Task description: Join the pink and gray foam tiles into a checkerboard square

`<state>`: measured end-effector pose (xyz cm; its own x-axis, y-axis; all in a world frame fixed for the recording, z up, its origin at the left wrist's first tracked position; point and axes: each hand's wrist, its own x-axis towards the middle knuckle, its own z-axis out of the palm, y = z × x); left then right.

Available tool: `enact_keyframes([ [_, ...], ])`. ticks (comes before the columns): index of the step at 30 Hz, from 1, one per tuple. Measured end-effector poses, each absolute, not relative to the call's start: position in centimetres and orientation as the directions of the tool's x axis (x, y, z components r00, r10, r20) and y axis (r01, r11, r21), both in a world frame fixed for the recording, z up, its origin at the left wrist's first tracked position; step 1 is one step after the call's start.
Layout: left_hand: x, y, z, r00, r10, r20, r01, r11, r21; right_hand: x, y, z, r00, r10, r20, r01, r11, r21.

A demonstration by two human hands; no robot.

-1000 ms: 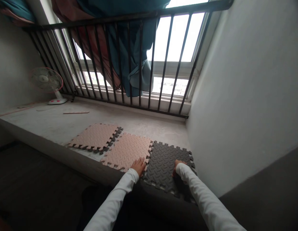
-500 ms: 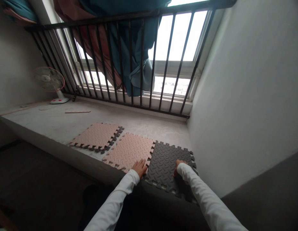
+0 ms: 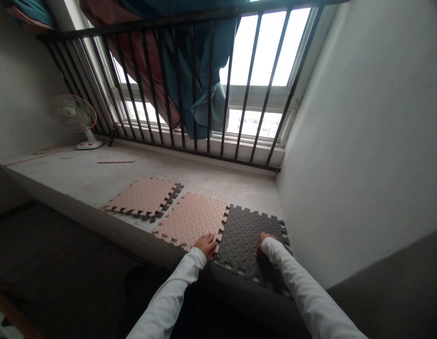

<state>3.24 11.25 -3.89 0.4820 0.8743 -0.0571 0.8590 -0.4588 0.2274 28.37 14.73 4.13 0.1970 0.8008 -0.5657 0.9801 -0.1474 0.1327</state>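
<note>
Overhang's the worry: dark grey foam tile (image 3: 244, 240) could tip off the concrete ledge (image 3: 211, 184), right hand (image 3: 265, 244) curled on it, left hand (image 3: 206, 246) flat on peach tile (image 3: 190, 220).

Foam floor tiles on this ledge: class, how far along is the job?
Done: the middle pink tile lies up against the dark tile. In hand: the right hand is on the dark tile, and the left hand is at their seam. Left: the far pink tile lies apart, unjoined.
</note>
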Motion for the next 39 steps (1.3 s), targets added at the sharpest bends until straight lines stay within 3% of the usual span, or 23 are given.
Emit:
enact_keyframes([
  [13,3.4,9.6,-4.7,0.454,0.889,0.058,0.865,-0.455,0.212,28.4,14.6,3.8,0.202,0.812,-0.548,0.978,-0.141,0.152],
  [19,4.5,9.5,-3.1,0.318,0.948,0.003,0.919,-0.309,0.245,28.3,14.3,4.2,0.190,0.809,-0.556,0.980,-0.126,0.152],
  [29,7.4,11.0,-0.8,0.177,0.981,-0.082,0.972,-0.162,0.170,28.3,14.3,3.9,0.206,0.819,-0.536,0.976,-0.136,0.168],
  [35,8.6,13.0,-0.2,0.139,0.977,-0.159,0.981,-0.113,0.160,28.4,14.4,3.9,0.185,0.822,-0.539,0.980,-0.114,0.162],
  [39,8.7,13.8,-0.8,0.142,0.982,-0.128,0.976,-0.118,0.181,28.5,14.5,3.6,0.182,0.821,-0.541,0.979,-0.104,0.173],
])
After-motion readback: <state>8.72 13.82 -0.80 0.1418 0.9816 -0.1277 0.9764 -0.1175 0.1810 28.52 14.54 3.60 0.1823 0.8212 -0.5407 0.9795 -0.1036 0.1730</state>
